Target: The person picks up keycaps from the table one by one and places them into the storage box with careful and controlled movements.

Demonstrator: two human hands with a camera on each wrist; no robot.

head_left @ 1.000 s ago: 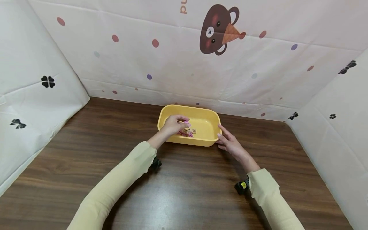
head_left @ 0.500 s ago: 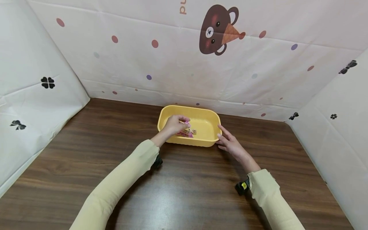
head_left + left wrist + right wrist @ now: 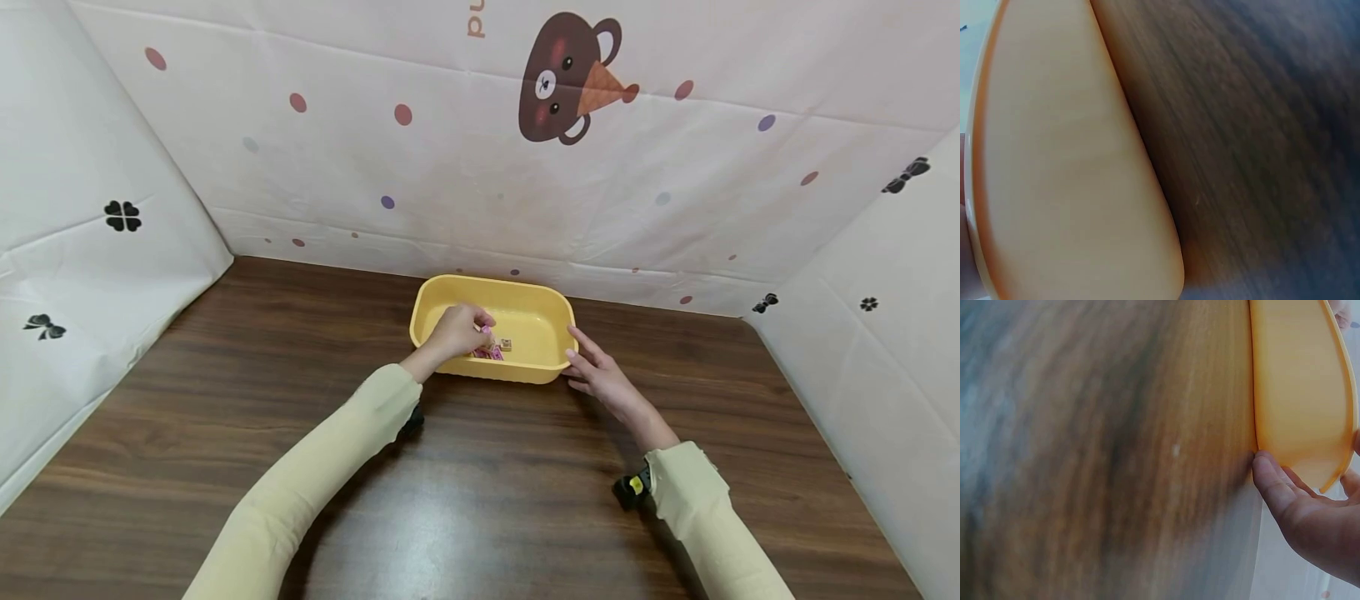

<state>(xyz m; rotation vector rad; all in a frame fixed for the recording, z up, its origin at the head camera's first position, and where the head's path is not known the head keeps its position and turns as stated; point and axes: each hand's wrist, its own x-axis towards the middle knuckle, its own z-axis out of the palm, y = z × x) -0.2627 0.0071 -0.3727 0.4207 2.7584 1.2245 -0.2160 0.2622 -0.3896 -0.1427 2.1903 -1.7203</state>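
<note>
A yellow plastic basin (image 3: 536, 373) stands on the table near the back wall. My left hand (image 3: 456, 332) reaches over its front rim, thumb and fingers bent around a small pink piece (image 3: 486, 331). Below those fingertips lie several small pink and tan pieces (image 3: 491, 353), too small to identify. A tan square piece (image 3: 506, 344) lies just to their right. My right hand (image 3: 603, 379) holds the basin's right end, with fingertips at the rim and others against the outer wall. In the left wrist view the basin's front wall (image 3: 1066, 156) hides most of the left hand.
The dark wood-grain table (image 3: 510, 500) spreads in front of the basin and to both sides. White printed sheeting (image 3: 337, 150) walls off the back and sides. A black wrist camera (image 3: 630, 490) sits at the right sleeve.
My left hand has dipped slightly lower into the basin, its fingers closer to the small pieces. The right hand keeps its place on the basin's right end.
</note>
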